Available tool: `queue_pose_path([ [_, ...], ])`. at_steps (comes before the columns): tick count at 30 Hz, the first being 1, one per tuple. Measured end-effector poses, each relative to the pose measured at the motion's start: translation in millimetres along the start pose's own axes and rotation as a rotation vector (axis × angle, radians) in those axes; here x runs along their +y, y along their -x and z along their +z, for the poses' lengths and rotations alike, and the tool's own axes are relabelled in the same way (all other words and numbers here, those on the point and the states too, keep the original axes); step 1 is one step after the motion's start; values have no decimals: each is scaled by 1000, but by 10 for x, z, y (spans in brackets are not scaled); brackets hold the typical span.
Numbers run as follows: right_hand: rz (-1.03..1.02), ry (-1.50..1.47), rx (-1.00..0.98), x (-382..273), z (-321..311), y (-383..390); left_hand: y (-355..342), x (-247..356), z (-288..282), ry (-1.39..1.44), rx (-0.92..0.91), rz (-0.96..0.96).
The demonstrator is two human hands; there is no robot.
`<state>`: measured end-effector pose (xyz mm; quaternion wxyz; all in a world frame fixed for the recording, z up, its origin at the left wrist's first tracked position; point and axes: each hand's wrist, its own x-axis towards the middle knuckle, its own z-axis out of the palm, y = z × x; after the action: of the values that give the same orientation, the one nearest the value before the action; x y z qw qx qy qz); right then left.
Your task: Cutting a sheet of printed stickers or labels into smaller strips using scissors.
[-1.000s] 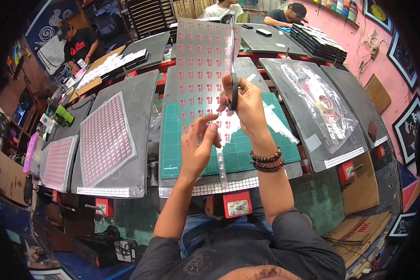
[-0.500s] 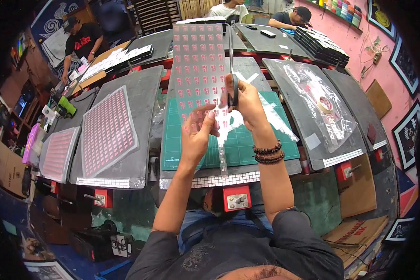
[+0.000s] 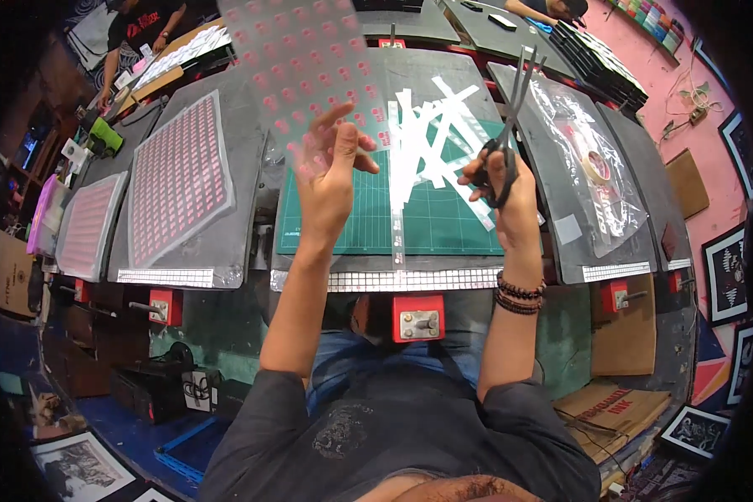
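Observation:
My left hand (image 3: 330, 188) pinches the lower edge of a translucent sheet (image 3: 297, 63) printed with rows of small pink-red motifs, held up over the table. My right hand (image 3: 520, 197) grips black-handled scissors (image 3: 517, 105), blades pointing up and slightly parted, away from the sheet. Below both hands lies a green cutting mat (image 3: 335, 230). On it is a loose pile of white cut strips (image 3: 431, 155). One narrow printed strip (image 3: 397, 222) lies upright across the mat toward the near table edge.
Two more printed sheets lie on boards at left: a large sheet (image 3: 184, 180) and a smaller sheet (image 3: 92, 226). On the right board, a clear plastic bag (image 3: 623, 188) lies by a tape roll (image 3: 595, 166). Co-workers sit across, beside stacked black frames (image 3: 598, 63).
My hands have moved apart: the sheet went left with my left hand, the scissors right with my right hand. The blades have parted, and more of the white strip pile shows.

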<state>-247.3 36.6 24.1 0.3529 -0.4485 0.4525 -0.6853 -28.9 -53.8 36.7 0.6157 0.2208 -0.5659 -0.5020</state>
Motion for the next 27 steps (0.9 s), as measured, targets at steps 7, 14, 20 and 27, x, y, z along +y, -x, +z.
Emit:
queue_pose_path([
  [7, -103, -47, -30, -306, 548, -272, 86, -33, 213, 4, -221, -40],
  [14, -198, 9, -59, -441, 456, -532, -80, -30, 223, 36, -354, -25],
  [20, -160, 156, -96, -663, 470, -684, -581, 293, -172, 73, -833, -332],
  [27, -89, 193, -81, -439, 441, -804, -781, 39, -120, -120, -771, -333],
])
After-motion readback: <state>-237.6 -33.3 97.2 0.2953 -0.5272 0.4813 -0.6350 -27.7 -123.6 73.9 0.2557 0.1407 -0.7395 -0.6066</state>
